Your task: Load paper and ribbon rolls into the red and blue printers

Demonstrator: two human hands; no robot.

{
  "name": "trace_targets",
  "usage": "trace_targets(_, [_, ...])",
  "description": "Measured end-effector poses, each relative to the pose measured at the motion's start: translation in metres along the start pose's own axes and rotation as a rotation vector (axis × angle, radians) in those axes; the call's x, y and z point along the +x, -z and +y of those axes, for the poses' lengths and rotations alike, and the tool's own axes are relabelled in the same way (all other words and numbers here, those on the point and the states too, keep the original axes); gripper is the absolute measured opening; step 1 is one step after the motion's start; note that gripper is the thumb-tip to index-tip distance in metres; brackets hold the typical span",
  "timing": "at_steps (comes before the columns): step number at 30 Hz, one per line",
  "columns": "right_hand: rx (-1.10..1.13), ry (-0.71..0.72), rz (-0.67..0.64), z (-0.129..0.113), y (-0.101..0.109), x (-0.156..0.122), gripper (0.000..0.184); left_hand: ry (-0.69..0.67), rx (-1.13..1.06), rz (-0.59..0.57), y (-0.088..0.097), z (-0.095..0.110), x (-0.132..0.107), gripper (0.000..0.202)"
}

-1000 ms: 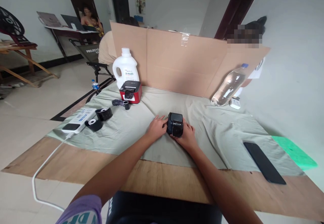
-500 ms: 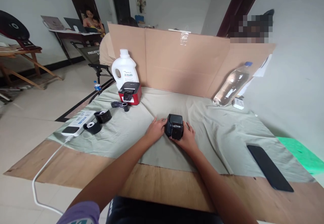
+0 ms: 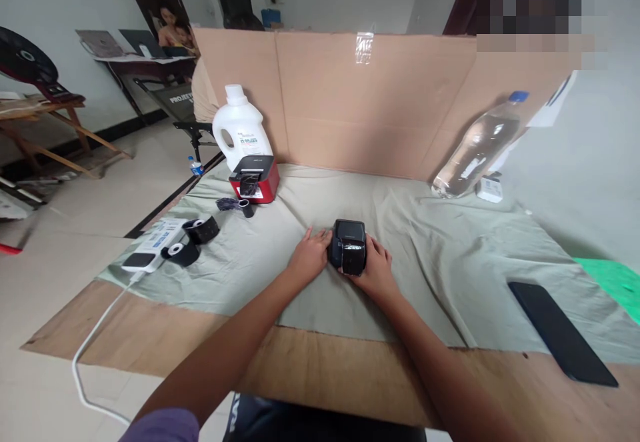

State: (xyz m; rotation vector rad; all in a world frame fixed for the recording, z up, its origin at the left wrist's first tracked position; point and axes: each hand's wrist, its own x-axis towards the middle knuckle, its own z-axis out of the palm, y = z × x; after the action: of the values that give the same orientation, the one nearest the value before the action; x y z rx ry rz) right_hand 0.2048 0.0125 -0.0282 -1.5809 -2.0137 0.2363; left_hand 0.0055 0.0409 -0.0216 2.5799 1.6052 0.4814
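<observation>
A small black boxy device (image 3: 349, 231), much like a compact label printer, stands on the cloth in front of me. A glossy dark strip (image 3: 353, 257) hangs down its near face. My left hand (image 3: 311, 255) rests against its left side, fingers fairly straight and the tips touching the casing. On the other side my right hand (image 3: 377, 267) grips the lower right edge, its thumb hidden in part behind the strip. The device sits upright between both hands.
At the left are a red and black printer (image 3: 257, 181), a white jug (image 3: 241, 129), black rolls (image 3: 201, 230) and a white power strip (image 3: 160, 245) with a cable. A cardboard screen (image 3: 360, 109) stands behind. A clear bottle (image 3: 477, 149) leans right; a black phone (image 3: 563, 332) lies nearer.
The camera view has shifted and tilted slightly. Both hands stay on the black device, which has hardly moved on the cloth.
</observation>
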Motion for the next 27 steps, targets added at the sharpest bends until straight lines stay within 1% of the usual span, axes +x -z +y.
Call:
trace_targets(8, [0.006, -0.017, -0.015, -0.0031, 0.0035, 0.0003, 0.1, -0.007, -0.005, 0.009, -0.0016, -0.0019, 0.0006, 0.053])
trace_targets(15, [0.018, -0.019, -0.018, -0.0031, 0.0039, -0.0001, 0.098, -0.043, -0.017, 0.025, -0.0046, -0.0067, 0.0008, 0.055])
trace_targets(27, [0.018, -0.014, -0.009, -0.0004, 0.0012, 0.0008, 0.1, -0.002, 0.002, -0.019, 0.0031, 0.0027, 0.0009, 0.05])
